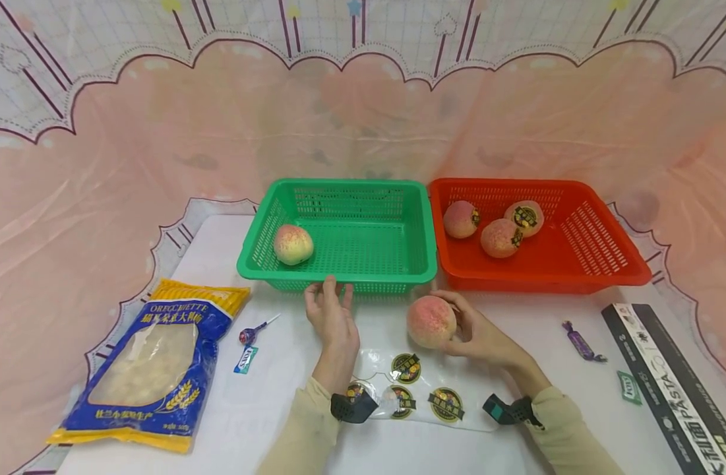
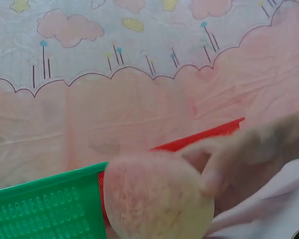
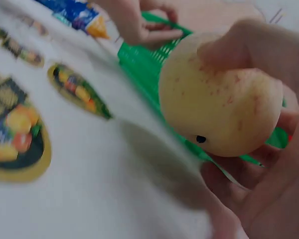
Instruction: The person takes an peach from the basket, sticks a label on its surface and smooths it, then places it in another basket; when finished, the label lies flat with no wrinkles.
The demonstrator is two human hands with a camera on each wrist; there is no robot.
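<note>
My right hand (image 1: 484, 333) holds a pink and yellow peach (image 1: 431, 322) between thumb and fingers, over the sticker sheet in front of the baskets. In the right wrist view a small dark hole shows on the underside of the peach (image 3: 219, 99). My left hand (image 1: 333, 323) holds nothing, its loosely bent fingertips right at the front rim of the green basket (image 1: 339, 278). One peach (image 1: 293, 245) lies at the left inside that basket. The clear sheet (image 1: 475, 420) bears several round black and gold fruit stickers (image 1: 446, 404).
A red basket (image 1: 541, 282) with three stickered peaches (image 1: 501, 238) stands against the green one. At the left lie a bag of orecchiette (image 1: 143, 363), a lollipop (image 1: 247, 336) and a small wrapped candy (image 1: 245, 360). A purple candy (image 1: 582, 342), green candy (image 1: 629, 387) and pasta box (image 1: 665, 389) lie right.
</note>
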